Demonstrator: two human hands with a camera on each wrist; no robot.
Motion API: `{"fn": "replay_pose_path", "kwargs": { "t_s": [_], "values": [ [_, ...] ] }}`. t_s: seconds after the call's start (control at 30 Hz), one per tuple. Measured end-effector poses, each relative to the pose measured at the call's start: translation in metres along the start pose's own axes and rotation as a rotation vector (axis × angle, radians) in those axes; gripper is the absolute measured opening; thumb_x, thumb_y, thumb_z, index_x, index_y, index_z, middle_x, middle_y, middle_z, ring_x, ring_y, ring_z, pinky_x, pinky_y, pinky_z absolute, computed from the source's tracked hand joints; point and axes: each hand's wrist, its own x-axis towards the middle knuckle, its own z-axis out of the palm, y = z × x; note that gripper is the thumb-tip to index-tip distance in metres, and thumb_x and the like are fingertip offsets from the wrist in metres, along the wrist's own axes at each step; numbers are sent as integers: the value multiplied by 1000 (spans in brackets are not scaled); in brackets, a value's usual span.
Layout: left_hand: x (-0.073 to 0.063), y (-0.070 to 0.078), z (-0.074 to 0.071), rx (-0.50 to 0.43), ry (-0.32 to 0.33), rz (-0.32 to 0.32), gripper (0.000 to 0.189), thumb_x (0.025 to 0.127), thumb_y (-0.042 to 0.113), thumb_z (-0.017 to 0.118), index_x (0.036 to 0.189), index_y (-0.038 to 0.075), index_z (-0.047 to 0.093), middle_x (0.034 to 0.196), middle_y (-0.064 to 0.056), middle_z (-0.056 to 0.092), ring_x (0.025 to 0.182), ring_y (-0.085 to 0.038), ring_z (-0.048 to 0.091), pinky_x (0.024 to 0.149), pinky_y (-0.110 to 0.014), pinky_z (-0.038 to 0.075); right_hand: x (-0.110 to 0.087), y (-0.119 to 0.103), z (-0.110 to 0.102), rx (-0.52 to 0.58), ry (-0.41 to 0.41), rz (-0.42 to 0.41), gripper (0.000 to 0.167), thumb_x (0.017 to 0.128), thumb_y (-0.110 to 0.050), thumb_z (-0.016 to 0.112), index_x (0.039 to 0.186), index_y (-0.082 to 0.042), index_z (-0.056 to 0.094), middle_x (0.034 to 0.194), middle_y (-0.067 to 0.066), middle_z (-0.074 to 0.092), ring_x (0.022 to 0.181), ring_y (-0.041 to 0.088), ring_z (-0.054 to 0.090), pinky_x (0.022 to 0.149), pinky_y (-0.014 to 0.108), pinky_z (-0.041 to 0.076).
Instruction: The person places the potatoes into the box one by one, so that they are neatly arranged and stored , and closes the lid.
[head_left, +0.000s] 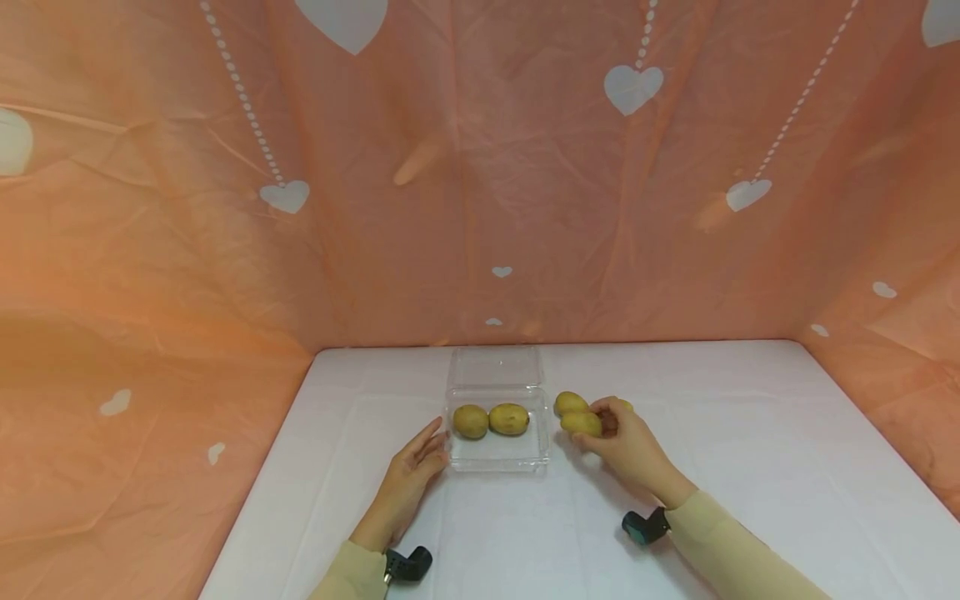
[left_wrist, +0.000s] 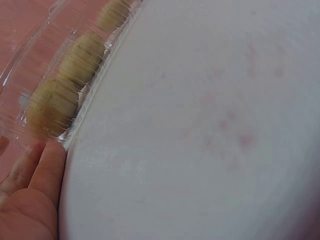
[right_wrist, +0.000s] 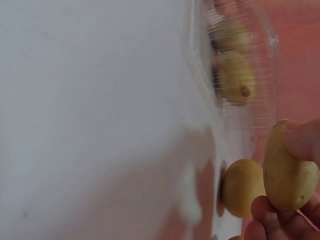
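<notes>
My right hand [head_left: 633, 450] pinches a yellow oval potato [right_wrist: 287, 172] between thumb and fingers, just right of a clear plastic clamshell box [head_left: 498, 463]. Behind the held one, another potato [head_left: 572, 403] lies on the table, and a sliver of a further potato [head_left: 627, 405] shows past my fingers. Inside the box sit two potatoes side by side, a browner, rounder potato [head_left: 470, 422] on the left and a yellower potato [head_left: 509, 419] with a dark end on the right. My left hand [head_left: 411, 475] has its fingers extended, fingertips at the box's left wall.
The box's lid [head_left: 497, 367] is folded back, away from me. A white cloth [head_left: 517, 533] covers the table. An orange curtain [head_left: 480, 208] with white hearts hangs behind and at both sides. Each wrist wears a small black camera [head_left: 408, 565].
</notes>
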Motion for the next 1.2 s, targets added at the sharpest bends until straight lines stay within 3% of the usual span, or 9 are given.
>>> {"fn": "replay_pose_path", "kwargs": {
  "t_s": [0.3, 0.53, 1.2],
  "values": [
    [0, 1, 0, -7, 2, -2, 61, 94, 11, 61, 149, 9, 36, 147, -22, 40, 138, -30, 32, 104, -29, 38, 8, -22, 8, 47, 69, -104, 41, 75, -13, 83, 105, 0, 59, 90, 9, 66, 79, 18, 62, 68, 25, 52],
    [0, 0, 0, -11, -2, 3, 62, 93, 10, 61, 149, 8, 35, 147, -23, 39, 138, -31, 32, 104, -27, 38, 9, -45, 22, 98, 46, -87, 42, 77, -19, 82, 107, -4, 58, 94, 7, 63, 84, 19, 58, 73, 26, 50],
    [0, 2, 2, -7, 9, -12, 62, 93, 11, 62, 149, 9, 36, 146, -22, 40, 138, -30, 32, 104, -30, 38, 12, -72, 74, 130, 10, -87, 39, 75, -26, 84, 101, -10, 60, 88, -1, 61, 79, 13, 57, 70, 28, 50]
  ]
}}
